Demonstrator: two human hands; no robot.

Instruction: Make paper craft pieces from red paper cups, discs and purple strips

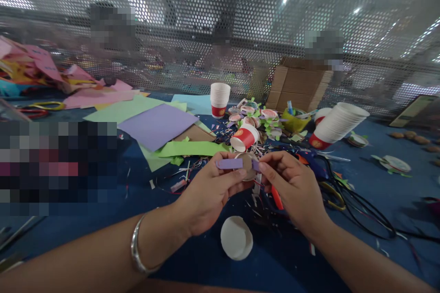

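My left hand, a silver bangle on its wrist, is closed around a small round disc that looks like a cut-off cup bottom. One purple paper strip sticks out from the disc to the left, over the fingers. On the other side, my right hand pinches a shorter purple paper strip between thumb and finger, at the disc's edge. Below the hands, a shallow white cup piece lies on the blue table. Just beyond them, a red and white paper cup rests on its side.
Purple paper and a green strip lie left of centre. Stacked cups stand behind; another stack leans at right. Several small paper turtles are piled among scraps. A black cable runs right. Yellow-handled scissors lie left.
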